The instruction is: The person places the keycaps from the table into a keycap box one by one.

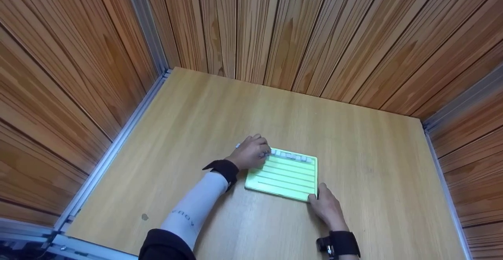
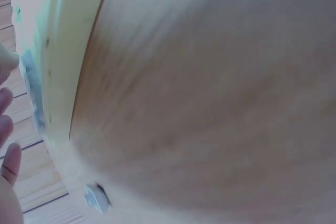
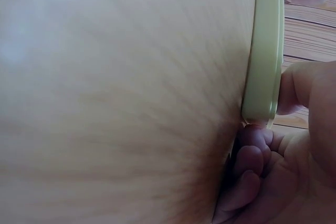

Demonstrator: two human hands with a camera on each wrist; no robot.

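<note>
Green grooved tray (image 1: 285,175) lies flat near the middle of the wooden table (image 1: 365,134). My right hand (image 1: 328,209) pinches its near right corner; my left hand (image 1: 251,152), fingers curled, touches the row of white tiles (image 1: 292,156) in its far groove.

The white sleeve (image 1: 195,207) carries dark letters — upside down, seemingly "AOUV" — no other legible text.

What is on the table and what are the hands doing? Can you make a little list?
board: flat light green plastic board with grooved rows
tiles: row of small pale square tiles along the board's far edge
left hand: fingers curled at the left end of the tile row
right hand: holding the board's near right corner
surface: light wooden table
</note>
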